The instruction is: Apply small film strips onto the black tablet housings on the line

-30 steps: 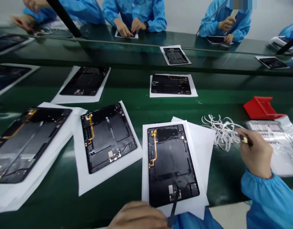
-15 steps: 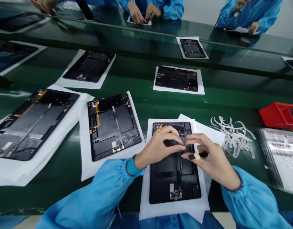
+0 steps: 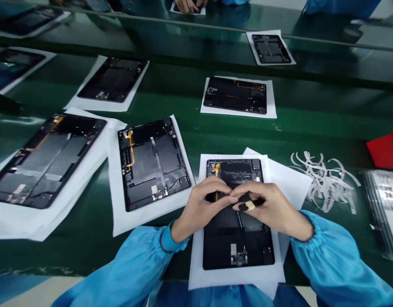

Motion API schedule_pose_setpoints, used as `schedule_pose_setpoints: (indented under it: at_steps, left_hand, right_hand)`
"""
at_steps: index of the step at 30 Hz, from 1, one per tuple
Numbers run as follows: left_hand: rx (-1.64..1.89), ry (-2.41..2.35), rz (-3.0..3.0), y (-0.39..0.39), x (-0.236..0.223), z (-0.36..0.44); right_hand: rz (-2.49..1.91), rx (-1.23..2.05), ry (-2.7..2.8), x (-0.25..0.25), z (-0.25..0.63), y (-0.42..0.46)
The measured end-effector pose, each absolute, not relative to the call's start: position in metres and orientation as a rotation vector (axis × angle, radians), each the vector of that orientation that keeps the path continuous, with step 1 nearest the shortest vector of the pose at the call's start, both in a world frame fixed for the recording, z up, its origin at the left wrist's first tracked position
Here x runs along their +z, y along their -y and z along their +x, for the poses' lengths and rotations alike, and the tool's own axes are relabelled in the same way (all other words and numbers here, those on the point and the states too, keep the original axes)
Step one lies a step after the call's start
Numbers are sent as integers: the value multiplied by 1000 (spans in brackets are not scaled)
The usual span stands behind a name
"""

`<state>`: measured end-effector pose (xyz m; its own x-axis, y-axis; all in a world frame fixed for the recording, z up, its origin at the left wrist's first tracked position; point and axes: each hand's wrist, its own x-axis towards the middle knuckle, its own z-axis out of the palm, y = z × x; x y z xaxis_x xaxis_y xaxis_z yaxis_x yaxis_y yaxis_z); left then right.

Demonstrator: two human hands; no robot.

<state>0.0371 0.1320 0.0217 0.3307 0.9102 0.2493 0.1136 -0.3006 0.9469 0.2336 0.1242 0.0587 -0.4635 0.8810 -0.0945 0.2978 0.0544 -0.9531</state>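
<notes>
An opened black tablet housing (image 3: 215, 238) lies on white sheets in front of me, with a small circuit board (image 3: 239, 258) at its near end. Over its upper half, my left hand (image 3: 209, 202) and my right hand (image 3: 266, 204) meet at the fingertips. Both are pinched, and whatever they hold is too small or hidden to make out. One right fingertip wears a black and cream wrap (image 3: 246, 206). Below the fingers a dark ribbon cable (image 3: 240, 219) runs along the housing. An orange flex cable (image 3: 216, 168) shows at its upper left.
Other tablet housings lie on white sheets: one close on the left (image 3: 141, 170), one farther left (image 3: 52, 157), one ahead (image 3: 234, 96). To the right are curled white strips (image 3: 327, 179), a red bin (image 3: 386, 149) and stacked clear trays (image 3: 388, 200). A co-worker's hand (image 3: 186, 6) shows at the top.
My right hand has moved left, so its fingertips now touch or nearly touch those of my left hand. The view has tilted down and shifted slightly left.
</notes>
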Motion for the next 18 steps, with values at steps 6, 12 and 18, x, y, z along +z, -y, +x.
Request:
schedule_pose_setpoints:
  at_steps: [6, 12, 18]
  left_hand:
    - [971, -1162, 2029, -85, 30, 41]
    - [460, -1052, 2688, -11, 14, 32]
    - [437, -1082, 2684, -7, 1, 32]
  right_hand:
    - [-1178, 1368, 1809, 70, 247, -123]
    - [-1147, 1247, 1834, 60, 248, -134]
    - [-1195, 912, 1951, 21, 249, -145]
